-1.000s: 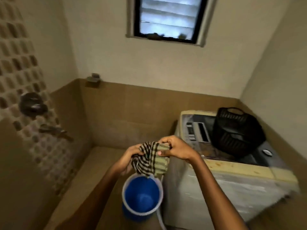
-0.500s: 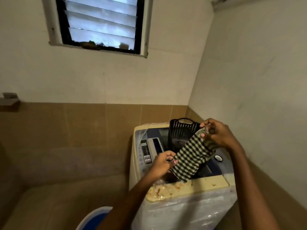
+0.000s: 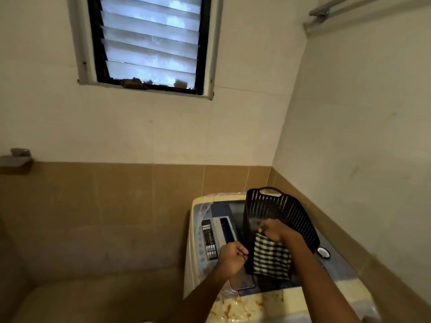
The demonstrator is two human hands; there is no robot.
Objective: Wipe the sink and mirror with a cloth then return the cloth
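Observation:
The green-and-white checked cloth (image 3: pixel 271 258) hangs over the near side of a black perforated basket (image 3: pixel 286 210) that stands on the washing machine. My right hand (image 3: pixel 276 230) is closed on the cloth's top edge at the basket's rim. My left hand (image 3: pixel 233 256) is pinched shut just left of the basket's near corner, a small gap from the cloth; I cannot see anything in it. No sink or mirror is in view.
The top-loading washing machine (image 3: pixel 211 238) fills the right corner, its control panel to the left of the basket. A louvred window (image 3: pixel 149 43) is high on the back wall, a rail (image 3: pixel 331 8) at top right, and a small wall shelf (image 3: pixel 15 159) at the left.
The view swung right from the blue bucket to the washing machine. The cloth, stretched between both hands half a second ago, now hangs from my right hand against the basket; my left hand is off it.

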